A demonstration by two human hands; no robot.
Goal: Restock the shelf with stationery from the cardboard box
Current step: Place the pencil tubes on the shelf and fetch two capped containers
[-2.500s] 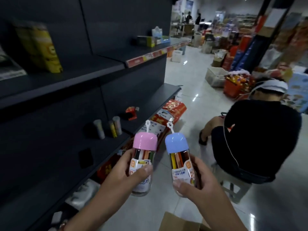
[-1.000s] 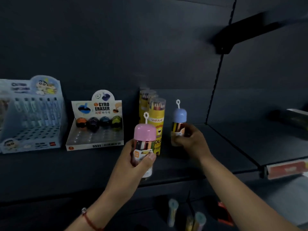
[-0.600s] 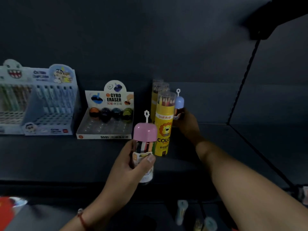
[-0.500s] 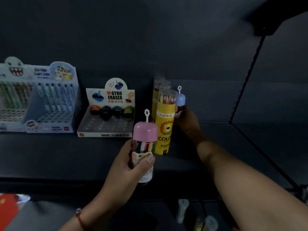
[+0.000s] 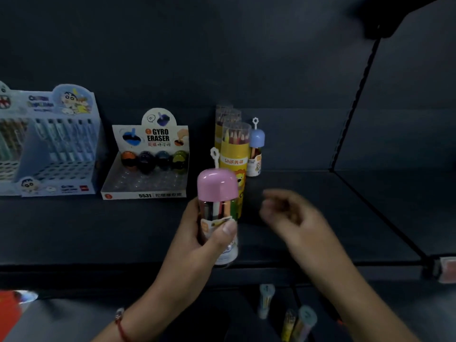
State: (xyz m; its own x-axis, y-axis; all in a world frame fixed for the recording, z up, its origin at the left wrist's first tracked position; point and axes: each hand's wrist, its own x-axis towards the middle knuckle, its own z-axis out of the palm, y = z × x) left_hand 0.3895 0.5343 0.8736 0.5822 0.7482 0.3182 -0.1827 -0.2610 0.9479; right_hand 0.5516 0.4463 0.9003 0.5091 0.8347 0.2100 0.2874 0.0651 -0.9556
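Left hand (image 5: pixel 197 233) gripping pink-capped tube (image 5: pixel 218 206), right hand (image 5: pixel 293 218) empty

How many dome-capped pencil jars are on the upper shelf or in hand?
2: the pink-capped jar in the left hand; the blue-capped jar standing beside the yellow tubes.

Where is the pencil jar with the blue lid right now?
The blue-lidded jar stands upright toward the back of the dark shelf, just right of the yellow pencil tubes. Neither hand touches it.
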